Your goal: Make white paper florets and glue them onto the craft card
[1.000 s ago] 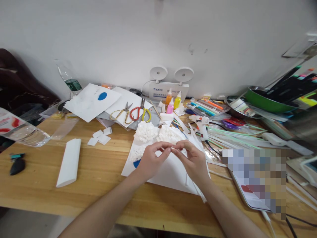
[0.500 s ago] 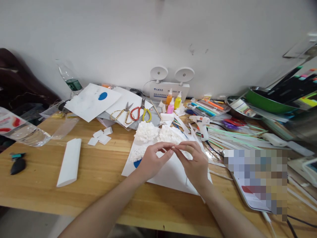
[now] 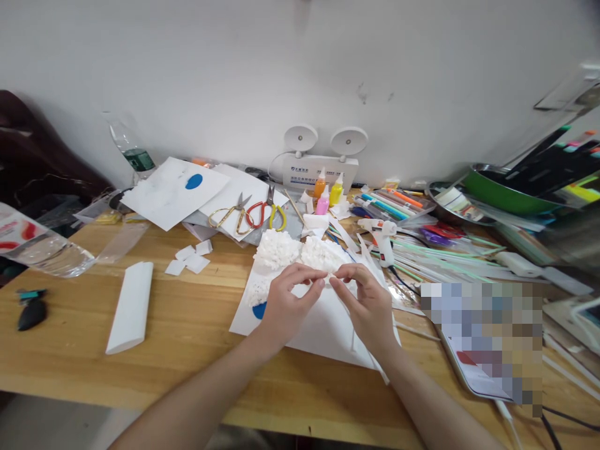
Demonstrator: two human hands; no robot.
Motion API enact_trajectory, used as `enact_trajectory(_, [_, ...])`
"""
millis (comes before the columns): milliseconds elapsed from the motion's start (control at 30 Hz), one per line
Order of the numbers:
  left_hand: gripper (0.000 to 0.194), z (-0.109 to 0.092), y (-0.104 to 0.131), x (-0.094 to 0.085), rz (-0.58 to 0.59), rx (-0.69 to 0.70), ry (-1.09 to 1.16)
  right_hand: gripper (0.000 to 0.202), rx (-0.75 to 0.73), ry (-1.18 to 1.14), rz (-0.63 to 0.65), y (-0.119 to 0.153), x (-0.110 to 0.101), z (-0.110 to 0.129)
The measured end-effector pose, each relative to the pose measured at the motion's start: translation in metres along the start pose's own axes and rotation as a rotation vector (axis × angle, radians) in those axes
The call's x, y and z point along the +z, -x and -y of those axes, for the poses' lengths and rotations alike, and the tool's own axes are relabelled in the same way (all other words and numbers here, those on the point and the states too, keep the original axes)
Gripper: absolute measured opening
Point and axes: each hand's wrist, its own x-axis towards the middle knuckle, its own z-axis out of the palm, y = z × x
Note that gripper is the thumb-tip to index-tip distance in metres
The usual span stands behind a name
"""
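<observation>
My left hand (image 3: pixel 287 305) and my right hand (image 3: pixel 368 306) meet over a white sheet of paper (image 3: pixel 312 328), thumbs and index fingers pinched. Between the fingertips is a tiny white piece (image 3: pixel 330 277), too small to tell whether it is paper. On the sheet, just beyond my hands, sit ruffled white paper clusters (image 3: pixel 277 249), bunched close together. Part of a blue patch (image 3: pixel 259 310) shows beside my left wrist. A thin white strip (image 3: pixel 353 337) lies under my right hand, partly hidden by it.
Left of the sheet are a folded white paper roll (image 3: pixel 131 306) and small white squares (image 3: pixel 193 257). Scissors (image 3: pixel 230 214) and pliers (image 3: pixel 270 200) lie behind. A glue gun (image 3: pixel 382 237), paint bottles (image 3: pixel 322 201) and a blurred-out tablet (image 3: pixel 473 375) are to the right.
My fingertips have drawn slightly apart, with the tiny white piece now showing between them. Both hands stay over the sheet; the things around them have not moved.
</observation>
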Motion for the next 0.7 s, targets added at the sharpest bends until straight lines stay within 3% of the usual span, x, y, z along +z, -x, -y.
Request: enact_trajectory(700, [0.014, 0.0001, 0.0007, -0.0005, 0.049, 0.005, 0.035, 0.006, 0.034, -0.072, 0.061, -0.0012, -0.0001, 0.0024])
